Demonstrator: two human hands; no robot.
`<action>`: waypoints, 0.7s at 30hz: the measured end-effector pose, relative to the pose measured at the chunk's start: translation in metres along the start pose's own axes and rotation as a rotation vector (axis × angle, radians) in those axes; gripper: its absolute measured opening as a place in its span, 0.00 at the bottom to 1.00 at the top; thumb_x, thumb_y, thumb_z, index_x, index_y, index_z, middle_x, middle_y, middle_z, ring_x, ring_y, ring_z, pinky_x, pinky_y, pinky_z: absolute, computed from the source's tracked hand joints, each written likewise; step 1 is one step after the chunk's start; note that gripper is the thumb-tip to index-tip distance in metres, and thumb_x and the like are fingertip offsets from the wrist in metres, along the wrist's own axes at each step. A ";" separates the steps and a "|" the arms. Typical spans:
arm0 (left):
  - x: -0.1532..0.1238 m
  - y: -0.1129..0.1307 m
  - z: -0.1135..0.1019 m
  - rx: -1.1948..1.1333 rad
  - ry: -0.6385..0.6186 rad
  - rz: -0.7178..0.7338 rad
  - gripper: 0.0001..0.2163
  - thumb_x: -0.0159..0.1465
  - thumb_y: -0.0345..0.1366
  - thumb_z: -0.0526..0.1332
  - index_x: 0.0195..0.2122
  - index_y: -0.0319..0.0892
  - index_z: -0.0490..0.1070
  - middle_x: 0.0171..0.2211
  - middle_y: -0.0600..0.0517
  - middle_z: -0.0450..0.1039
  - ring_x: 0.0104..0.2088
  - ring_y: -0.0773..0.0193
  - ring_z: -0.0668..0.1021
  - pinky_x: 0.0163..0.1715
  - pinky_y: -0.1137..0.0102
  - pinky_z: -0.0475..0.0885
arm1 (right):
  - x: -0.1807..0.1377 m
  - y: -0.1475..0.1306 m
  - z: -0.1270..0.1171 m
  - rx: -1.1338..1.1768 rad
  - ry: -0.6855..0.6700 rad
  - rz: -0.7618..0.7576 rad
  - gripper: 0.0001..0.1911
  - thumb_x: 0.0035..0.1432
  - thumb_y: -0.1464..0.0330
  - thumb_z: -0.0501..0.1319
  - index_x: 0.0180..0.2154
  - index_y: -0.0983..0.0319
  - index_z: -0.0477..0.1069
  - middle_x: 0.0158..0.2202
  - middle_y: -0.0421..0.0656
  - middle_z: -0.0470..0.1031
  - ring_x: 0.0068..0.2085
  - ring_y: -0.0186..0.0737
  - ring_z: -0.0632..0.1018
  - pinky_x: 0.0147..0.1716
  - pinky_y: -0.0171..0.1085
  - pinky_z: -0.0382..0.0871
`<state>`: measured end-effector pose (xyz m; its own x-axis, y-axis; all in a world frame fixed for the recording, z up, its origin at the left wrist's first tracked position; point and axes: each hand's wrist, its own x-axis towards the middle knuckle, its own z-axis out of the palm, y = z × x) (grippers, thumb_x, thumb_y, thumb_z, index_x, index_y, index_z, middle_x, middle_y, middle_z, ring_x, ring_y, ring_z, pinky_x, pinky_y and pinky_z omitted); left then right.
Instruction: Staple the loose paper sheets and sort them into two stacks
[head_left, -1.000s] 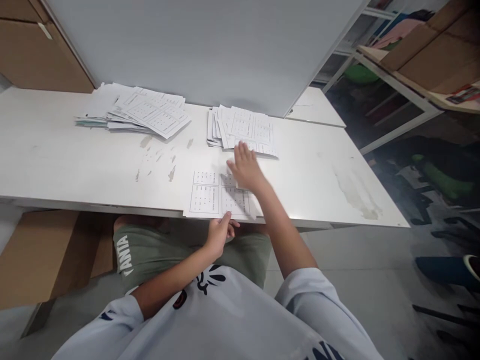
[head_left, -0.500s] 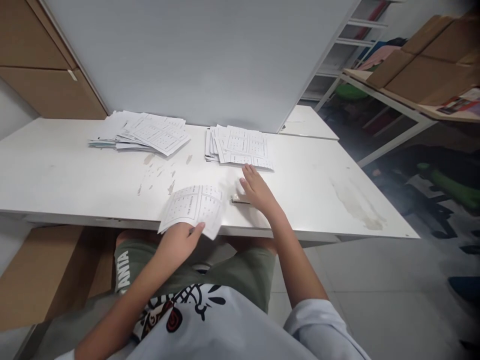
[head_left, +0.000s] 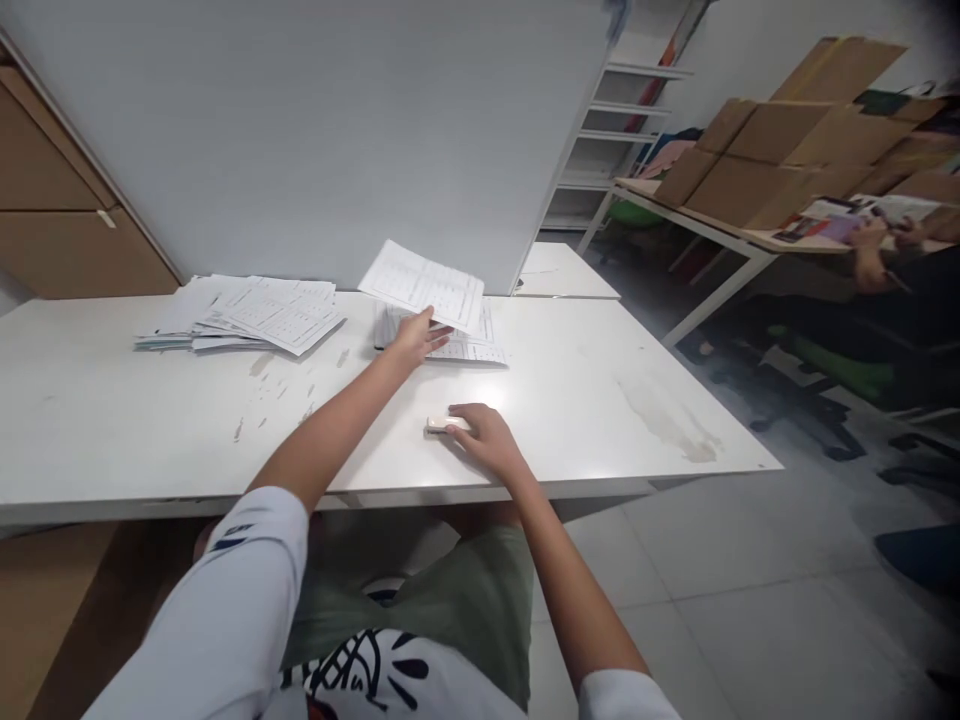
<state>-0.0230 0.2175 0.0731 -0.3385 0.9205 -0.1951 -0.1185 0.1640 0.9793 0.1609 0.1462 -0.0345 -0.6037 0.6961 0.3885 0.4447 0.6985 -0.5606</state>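
Observation:
My left hand (head_left: 417,338) is stretched across the white table (head_left: 585,390) and grips a printed sheet (head_left: 424,283), holding it lifted and tilted just above the right stack of papers (head_left: 472,345). My right hand (head_left: 481,433) lies on the table near its front edge, fingers curled over a small pale flat object (head_left: 442,424), perhaps an eraser or stamp. A second, looser stack of printed sheets (head_left: 247,312) lies at the back left.
A grey partition panel (head_left: 315,140) stands along the table's far edge. Brown cabinets (head_left: 52,220) are at the left. Another table with cardboard boxes (head_left: 795,150) and a person's hands stands at the right, with metal shelves behind it.
My left hand lifted the printed sheet from the table's front edge and carried it back over the right stack. My right hand settled on the small pale object. The camera tilted up.

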 end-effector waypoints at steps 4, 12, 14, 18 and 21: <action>0.031 -0.024 0.041 0.199 -0.107 -0.002 0.16 0.68 0.46 0.56 0.40 0.36 0.71 0.36 0.39 0.77 0.33 0.60 0.80 0.32 0.68 0.76 | 0.001 0.000 0.001 -0.023 0.015 0.003 0.17 0.64 0.56 0.58 0.46 0.59 0.77 0.48 0.48 0.80 0.50 0.48 0.79 0.52 0.47 0.72; 0.031 -0.029 -0.010 0.757 -0.122 0.213 0.13 0.58 0.43 0.66 0.26 0.36 0.76 0.32 0.39 0.78 0.42 0.48 0.79 0.45 0.60 0.71 | -0.007 0.003 0.002 0.030 -0.002 -0.008 0.19 0.64 0.54 0.56 0.44 0.59 0.77 0.47 0.48 0.80 0.50 0.51 0.78 0.51 0.51 0.72; 0.035 -0.020 -0.052 0.886 -0.016 0.270 0.11 0.61 0.40 0.62 0.36 0.36 0.77 0.45 0.38 0.77 0.53 0.45 0.74 0.55 0.57 0.64 | -0.008 0.005 0.001 0.048 -0.017 0.000 0.19 0.63 0.53 0.56 0.42 0.59 0.77 0.47 0.48 0.80 0.50 0.52 0.78 0.51 0.52 0.71; 0.030 -0.012 -0.156 1.118 0.191 0.271 0.27 0.60 0.37 0.62 0.59 0.30 0.65 0.65 0.32 0.57 0.68 0.37 0.53 0.65 0.48 0.44 | -0.009 0.004 0.000 0.062 -0.042 0.020 0.19 0.63 0.53 0.56 0.41 0.57 0.77 0.47 0.48 0.80 0.50 0.54 0.78 0.51 0.54 0.71; 0.015 -0.024 -0.219 1.439 0.343 0.096 0.39 0.61 0.44 0.62 0.67 0.25 0.51 0.69 0.26 0.43 0.68 0.28 0.45 0.63 0.40 0.42 | -0.009 0.003 0.001 0.058 -0.056 0.027 0.18 0.63 0.53 0.55 0.41 0.57 0.77 0.47 0.47 0.80 0.50 0.54 0.78 0.50 0.54 0.71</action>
<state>-0.2299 0.1500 0.0345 -0.5144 0.8548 0.0693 0.8515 0.4995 0.1594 0.1669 0.1418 -0.0398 -0.6291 0.7030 0.3317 0.4233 0.6677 -0.6124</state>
